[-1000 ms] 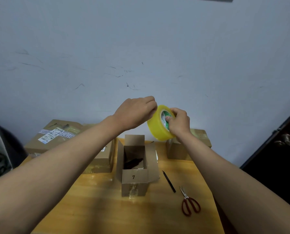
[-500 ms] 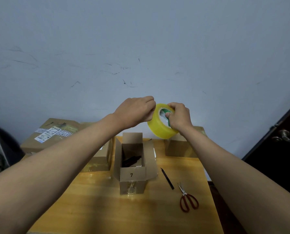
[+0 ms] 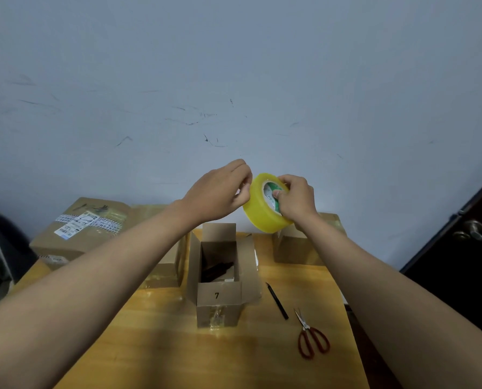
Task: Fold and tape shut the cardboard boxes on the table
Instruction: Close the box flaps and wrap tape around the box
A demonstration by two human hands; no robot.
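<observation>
A yellow tape roll [image 3: 262, 211] is held in the air above the table, in front of the wall. My right hand [image 3: 297, 199] grips it, thumb in the core and fingers over the rim. My left hand [image 3: 220, 190] has its fingertips curled at the roll's left edge, picking at the tape surface. Below stands a small open cardboard box [image 3: 218, 301] marked 7, its flaps up and a dark item inside.
A wooden table [image 3: 178, 349] carries a large labelled box [image 3: 80, 228] at the back left, another box [image 3: 167, 265] behind my left forearm and a closed box [image 3: 296, 249] at the back right. A black pen [image 3: 277, 300] and red scissors [image 3: 311, 338] lie right of the open box. A dark door [image 3: 458, 262] stands at right.
Both hands and the tape roll have stayed in almost the same spot. My left fingertips have shifted slightly along the roll's edge.
</observation>
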